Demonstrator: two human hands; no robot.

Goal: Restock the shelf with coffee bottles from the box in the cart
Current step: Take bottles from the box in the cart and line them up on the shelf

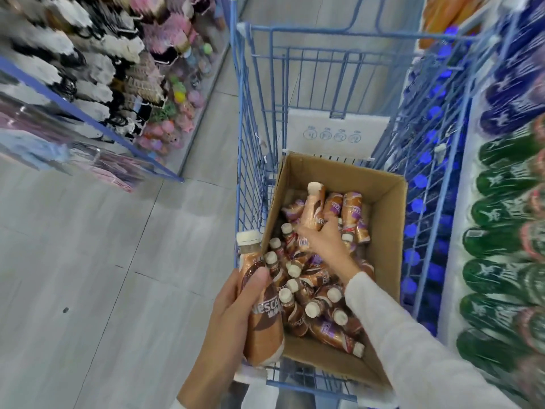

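An open cardboard box (386,231) sits in a blue wire cart (253,119) and holds several brown coffee bottles (321,305) with cream caps, lying loose. My left hand (227,314) grips one upright coffee bottle (259,308) at the cart's near left corner, just outside the box. My right hand (318,240) reaches into the box and grips a second coffee bottle (314,208), its cap pointing away from me. A pale sleeve covers my right forearm.
A shelf of green and blue bottles (501,231) runs along the right of the cart. Racks of small hanging goods (97,84) line the left side of the aisle. Grey tiled floor (88,276) lies open to the left of the cart.
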